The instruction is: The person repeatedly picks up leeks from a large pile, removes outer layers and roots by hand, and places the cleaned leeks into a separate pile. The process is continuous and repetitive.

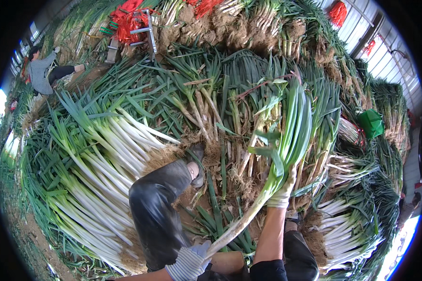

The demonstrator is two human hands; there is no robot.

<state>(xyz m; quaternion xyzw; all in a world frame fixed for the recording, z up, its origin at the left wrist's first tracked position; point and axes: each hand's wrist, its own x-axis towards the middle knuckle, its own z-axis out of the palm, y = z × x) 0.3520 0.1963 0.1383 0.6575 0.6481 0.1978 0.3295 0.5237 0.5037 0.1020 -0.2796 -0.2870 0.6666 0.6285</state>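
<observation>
One large Welsh onion [241, 218] slants across my lap, its root end low and its green leaves pointing up and away. My left hand [190, 260], in a striped knit glove, grips the root end of the pale, soil-marked stalk. Farther up, my right hand [280, 197], also gloved, holds the stalk where the leaves fan out; most of its fingers are hidden behind the leaves. Unpeeled Welsh onions [200, 109] with brown outer skins and soil-caked roots lie just beyond. Loose green leaves [214, 221] litter the ground between my legs.
White-stalked Welsh onions [116, 182] lie in rows at left; another pile [341, 232] sits at right. Stacked bundles [232, 28] line the back. A metal frame [151, 33] stands beside red ties [128, 26]. A person [40, 75] sits far left. A green bag [370, 123] rests at right.
</observation>
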